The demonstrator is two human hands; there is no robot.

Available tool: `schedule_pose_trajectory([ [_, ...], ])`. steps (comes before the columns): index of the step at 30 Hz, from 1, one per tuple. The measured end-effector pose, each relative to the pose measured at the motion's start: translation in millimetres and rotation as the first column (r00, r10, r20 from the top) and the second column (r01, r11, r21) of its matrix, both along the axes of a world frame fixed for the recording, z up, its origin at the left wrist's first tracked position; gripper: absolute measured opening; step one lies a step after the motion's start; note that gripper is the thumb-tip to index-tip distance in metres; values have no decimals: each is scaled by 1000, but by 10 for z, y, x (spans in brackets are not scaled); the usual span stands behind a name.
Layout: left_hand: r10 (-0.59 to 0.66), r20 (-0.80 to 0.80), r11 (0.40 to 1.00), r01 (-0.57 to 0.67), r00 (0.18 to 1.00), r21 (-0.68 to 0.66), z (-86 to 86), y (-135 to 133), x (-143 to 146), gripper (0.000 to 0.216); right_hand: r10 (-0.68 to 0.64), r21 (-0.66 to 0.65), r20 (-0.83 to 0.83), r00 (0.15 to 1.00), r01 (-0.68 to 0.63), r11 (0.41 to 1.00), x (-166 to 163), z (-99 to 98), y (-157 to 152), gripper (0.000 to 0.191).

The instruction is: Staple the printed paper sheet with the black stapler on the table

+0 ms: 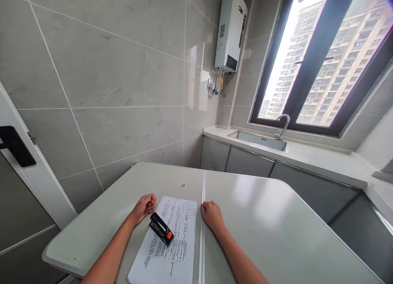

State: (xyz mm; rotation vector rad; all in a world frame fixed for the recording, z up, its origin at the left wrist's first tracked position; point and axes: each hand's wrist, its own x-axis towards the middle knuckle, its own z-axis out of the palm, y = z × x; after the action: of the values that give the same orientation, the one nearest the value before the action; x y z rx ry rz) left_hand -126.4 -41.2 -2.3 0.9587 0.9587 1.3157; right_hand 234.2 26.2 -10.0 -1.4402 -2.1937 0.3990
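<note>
A printed sheet of paper point(172, 243) lies on the pale table point(260, 218) in front of me. On its left part rests a black stapler point(161, 228) with an orange end. My left hand point(144, 207) lies loosely curled on the table at the paper's upper left corner, holding nothing. At the paper's upper right edge, my right hand point(211, 215) rests with fingers bent down on the table's centre seam, also holding nothing.
A small staple-like bit point(183, 185) lies farther out on the table. Beyond are a counter with a sink point(259, 140) and tap point(284, 126) under a window. A water heater point(230, 30) hangs on the tiled wall. A door with a dark handle point(15, 147) is at left.
</note>
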Motion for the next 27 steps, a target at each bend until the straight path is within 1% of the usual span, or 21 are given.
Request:
schedule_pose_trajectory([
  [1,41,-47,998,-39,998,39,-6,33,20,15,0,6,4,1000,0,1000,6,10,-13,36],
  [2,91,-130,993,-80,987,92,-12,81,41,9,0,11,5,1000,0,1000,13,22,-27,35],
  [3,162,-290,978,-113,943,177,-19,142,64,7,-2,15,4,1000,2,1000,19,38,-42,33],
  [4,243,-449,953,-126,860,276,-30,212,88,10,-3,21,-2,1000,3,1000,22,55,-57,31],
  [5,304,-575,929,-101,760,357,-48,285,116,16,-3,28,-11,1000,3,1000,21,71,-72,29],
  [6,345,-663,908,-58,665,415,-75,355,147,21,1,36,-23,1000,0,999,14,84,-87,26],
  [8,341,-787,898,71,514,435,-157,463,213,29,22,53,-53,998,-20,998,-16,94,-114,21],
  [10,305,-868,894,195,393,403,-260,514,277,33,55,56,-79,995,-51,997,-58,82,-135,20],
  [12,296,-901,883,269,318,385,-358,523,319,35,91,45,-96,991,-87,995,-97,57,-148,27],
  [14,316,-899,870,284,303,402,-429,521,331,38,120,28,-105,987,-117,993,-120,30,-154,30],
  [17,339,-874,863,254,348,436,-475,535,307,35,142,16,-153,978,-141,990,-121,8,-166,34],
  [19,333,-863,864,244,379,441,-468,545,292,35,134,2,-243,961,-138,990,-110,16,-189,37],
  [21,327,-859,870,229,395,436,-436,538,298,38,141,-48,-344,928,-168,985,-102,46,-232,37],
  [23,327,-858,882,196,397,428,-387,515,321,38,191,-119,-386,902,-254,960,-101,91,-295,33],
  [25,323,-862,893,176,391,415,-332,484,352,37,291,-178,-373,881,-376,909,-110,143,-371,27],
  [27,317,-864,898,170,390,406,-280,456,378,34,368,-212,-361,857,-459,863,-122,196,-446,19],
])
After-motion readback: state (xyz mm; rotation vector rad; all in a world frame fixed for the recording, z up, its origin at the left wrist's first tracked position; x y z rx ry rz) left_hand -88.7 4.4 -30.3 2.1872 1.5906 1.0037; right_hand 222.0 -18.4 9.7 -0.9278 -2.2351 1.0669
